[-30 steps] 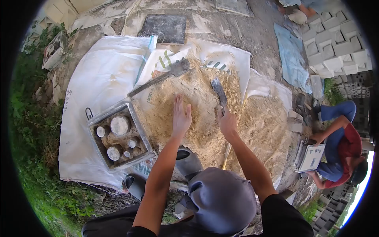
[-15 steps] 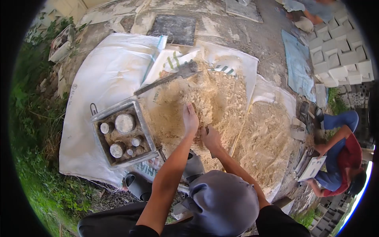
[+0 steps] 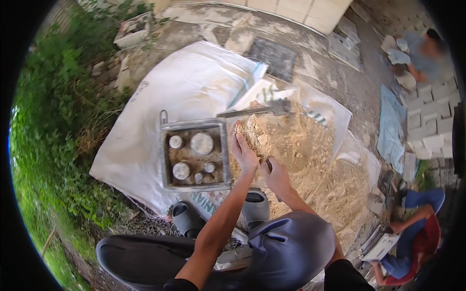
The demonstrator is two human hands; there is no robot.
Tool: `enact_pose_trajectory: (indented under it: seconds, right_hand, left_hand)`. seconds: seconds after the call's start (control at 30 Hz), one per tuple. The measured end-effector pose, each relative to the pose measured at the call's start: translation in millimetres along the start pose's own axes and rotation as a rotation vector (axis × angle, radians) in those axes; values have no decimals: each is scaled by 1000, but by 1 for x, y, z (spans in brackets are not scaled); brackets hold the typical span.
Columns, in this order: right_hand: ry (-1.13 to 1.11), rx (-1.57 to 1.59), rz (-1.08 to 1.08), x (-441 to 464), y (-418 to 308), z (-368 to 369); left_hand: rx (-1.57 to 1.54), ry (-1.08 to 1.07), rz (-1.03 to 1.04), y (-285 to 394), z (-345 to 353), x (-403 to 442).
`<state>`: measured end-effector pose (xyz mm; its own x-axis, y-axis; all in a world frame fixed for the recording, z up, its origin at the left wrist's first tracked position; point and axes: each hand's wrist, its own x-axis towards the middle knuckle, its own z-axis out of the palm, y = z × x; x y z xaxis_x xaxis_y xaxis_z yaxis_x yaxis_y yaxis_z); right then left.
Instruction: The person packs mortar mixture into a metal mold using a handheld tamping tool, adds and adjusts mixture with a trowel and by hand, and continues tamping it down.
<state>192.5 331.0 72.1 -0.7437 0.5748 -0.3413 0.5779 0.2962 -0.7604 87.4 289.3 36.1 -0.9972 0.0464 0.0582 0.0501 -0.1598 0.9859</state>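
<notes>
My left hand (image 3: 245, 151) cups one side of a heap of pale, crumbly sand (image 3: 254, 133), lifted beside the square frame. Close to its right, my right hand (image 3: 273, 173) is closed round the handle of a trowel, whose blade is largely hidden by the sand. The metal frame (image 3: 226, 155) lies left of my hands and holds several round white-topped pieces, among them a large disc (image 3: 201, 143), set in darker sand. Behind my hands, a long flat bar (image 3: 252, 111) reaches from the frame's upper corner over the sand pile (image 3: 303, 140).
White sacking (image 3: 160, 102) spreads under the frame. A dark slab (image 3: 273, 58) lies behind it and a blue sheet (image 3: 391, 126) at the right. One person in red (image 3: 427, 237) sits at the lower right; another person (image 3: 422, 53) is at the upper right. Plants (image 3: 58, 126) grow at left.
My hands have come together and lifted a heap of sand, with the trowel brought inward from the right. The view has turned, so the frame appears nearer the middle.
</notes>
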Motion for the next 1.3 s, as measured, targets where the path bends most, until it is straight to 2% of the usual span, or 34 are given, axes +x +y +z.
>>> enact_pose_trajectory:
  seconds: [0.1,0.2,0.23,0.27,0.3,0.37,0.4,0.43,0.5,0.53,0.57,0.63,0.67,0.73,0.77,0.8,0.87,0.9,0.97,1.0,1.07,1.1,1.17,1.2,1.23,1.3]
  right_hand:
    - [-69,-29,-138,7,-28,18]
    - [-170,-50,-179,9,-58,43]
    - [-171,-51,-188,11,-61,54]
    - [-181,-95,-276,15,-61,67]
    - [-195,-135,-360,17,-58,80]
    - [-256,-185,-390,21,-53,98]
    - [-184,-233,-451,20,-54,103]
    - [-107,-283,-511,20,-53,105]
    - [-87,-304,-502,21,-53,96]
    - [-55,-326,-488,22,-51,86]
    - [-32,-340,-463,23,-40,76]
    - [195,-264,-466,26,-17,61]
    - [214,-277,-448,27,-5,49]
    - [296,-220,-102,27,22,18]
    - [363,-253,-15,31,42,3]
    - [426,-284,73,37,65,-11]
    - [511,-332,127,48,106,-41]
    - [585,-374,168,55,122,-53]
    - [583,-402,187,72,150,-73]
    - [574,-428,197,80,160,-79]
    - [537,-466,227,88,165,-79]
    - [496,-497,245,89,164,-74]
    - [417,-459,246,86,160,-65]
    - [349,-421,227,84,161,-62]
    - [339,-414,247,80,166,-59]
    - [325,-401,174,78,165,-58]
  left_hand:
    - [-56,109,52,13,-28,26]
    - [-90,224,79,19,-62,46]
    - [-96,286,98,22,-73,52]
    - [-202,370,32,21,-84,57]
    - [-200,376,34,16,-98,61]
    - [-173,434,39,6,-126,69]
    - [-46,503,67,7,-134,71]
    - [-48,505,66,8,-137,72]
    - [2,565,98,11,-137,68]
    - [-41,577,0,15,-131,65]
    - [-29,438,152,19,-125,61]
    - [263,321,314,25,-107,53]
    - [285,237,404,26,-92,47]
    - [267,-28,398,23,-62,31]
    - [277,-187,397,20,-47,23]
    - [266,-203,390,11,-31,14]
    - [653,-410,282,-24,-4,-1]
    - [648,-424,281,-48,5,-3]
    - [990,-315,86,-99,24,-6]
    - [990,-325,82,-119,28,-2]
    - [1003,-375,260,-151,27,11]
    - [1011,-388,249,-150,29,12]
    - [1084,-635,316,-133,31,12]
    - [1005,-678,357,-139,30,6]
    - [1015,-697,347,-143,27,-1]
    - [847,-758,383,-145,26,-12]
